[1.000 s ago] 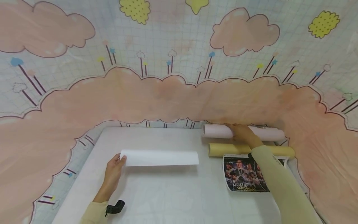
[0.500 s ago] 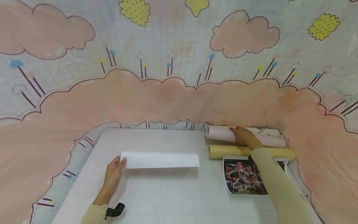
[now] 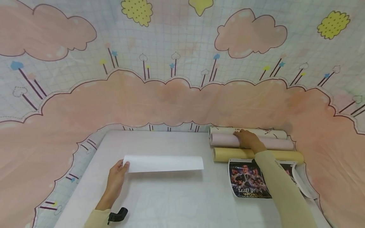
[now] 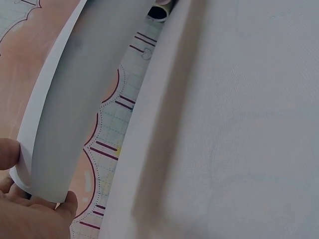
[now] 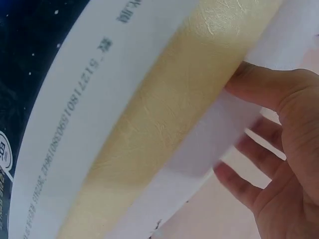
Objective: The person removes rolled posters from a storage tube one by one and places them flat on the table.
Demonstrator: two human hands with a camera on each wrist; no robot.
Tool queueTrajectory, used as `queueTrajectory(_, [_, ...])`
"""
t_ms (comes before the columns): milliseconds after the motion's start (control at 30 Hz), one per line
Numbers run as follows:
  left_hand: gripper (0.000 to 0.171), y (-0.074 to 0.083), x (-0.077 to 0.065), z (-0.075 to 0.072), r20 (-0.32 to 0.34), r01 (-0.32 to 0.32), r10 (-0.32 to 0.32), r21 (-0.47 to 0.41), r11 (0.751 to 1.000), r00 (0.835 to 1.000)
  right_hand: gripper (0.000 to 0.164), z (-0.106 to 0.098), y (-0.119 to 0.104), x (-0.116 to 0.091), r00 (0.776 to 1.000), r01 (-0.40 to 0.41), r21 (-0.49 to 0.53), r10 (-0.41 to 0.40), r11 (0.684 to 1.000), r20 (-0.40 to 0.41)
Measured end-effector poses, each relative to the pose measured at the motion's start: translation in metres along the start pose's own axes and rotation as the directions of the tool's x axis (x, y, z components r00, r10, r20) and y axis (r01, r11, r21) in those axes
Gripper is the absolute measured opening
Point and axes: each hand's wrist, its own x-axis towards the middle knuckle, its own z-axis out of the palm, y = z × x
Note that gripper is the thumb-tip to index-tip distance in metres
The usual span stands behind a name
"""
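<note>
My left hand (image 3: 115, 179) pinches the left end of a curved white sheet of paper (image 3: 165, 163), held a little above the table with its shadow below. In the left wrist view the fingers and thumb sit around the end of the paper (image 4: 75, 114). At the back right, my right hand (image 3: 249, 140) grips a pale pink paper roll (image 3: 275, 144) from above. Behind it lies a cream roll (image 3: 275, 134) with dark marks, and in front a yellow roll (image 3: 232, 155). The right wrist view has the thumb and fingers around the pink roll (image 5: 202, 137).
A dark printed poster (image 3: 247, 179) with curled edges lies in front of the yellow roll, partly under my right sleeve (image 3: 285, 186). A white-covered table (image 3: 171, 199) stands against a patterned cloth (image 3: 176, 99) with clouds.
My right hand has brought the pink roll slightly forward and down, towards the yellow roll, and the cream roll behind it has come into sight. The left hand and paper are nearly still.
</note>
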Motion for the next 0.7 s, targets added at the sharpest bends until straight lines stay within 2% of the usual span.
queueTrajectory(100, [0.061, -0.001, -0.001, 0.0, 0.001, -0.008, 0.008, 0.008, 1.0, 1.0, 0.046, 0.001, -0.003, -0.003, 1.0, 0.0, 0.024, 0.001, 1.0, -0.018])
queueTrajectory(200, [0.06, -0.001, -0.001, 0.001, -0.002, -0.016, 0.016, 0.011, 1.0, 1.0, 0.04, -0.001, -0.006, -0.005, 0.999, -0.002, 0.045, 0.004, 0.999, -0.043])
queueTrajectory(367, [0.061, 0.0, -0.001, 0.003, 0.002, -0.007, 0.007, 0.011, 1.0, 1.0, 0.036, -0.008, -0.016, -0.01, 0.993, 0.022, -0.004, -0.022, 1.0, -0.115])
queueTrajectory(533, [0.062, 0.005, 0.001, 0.006, 0.005, -0.018, 0.018, 0.006, 1.0, 1.0, 0.045, -0.02, -0.045, -0.022, 0.978, 0.077, -0.017, -0.079, 0.997, -0.195])
queueTrajectory(700, [0.056, 0.01, 0.003, 0.013, 0.01, -0.031, 0.031, 0.005, 1.0, 0.999, 0.046, -0.023, -0.08, -0.041, 0.942, 0.167, -0.021, -0.166, 0.986, -0.291])
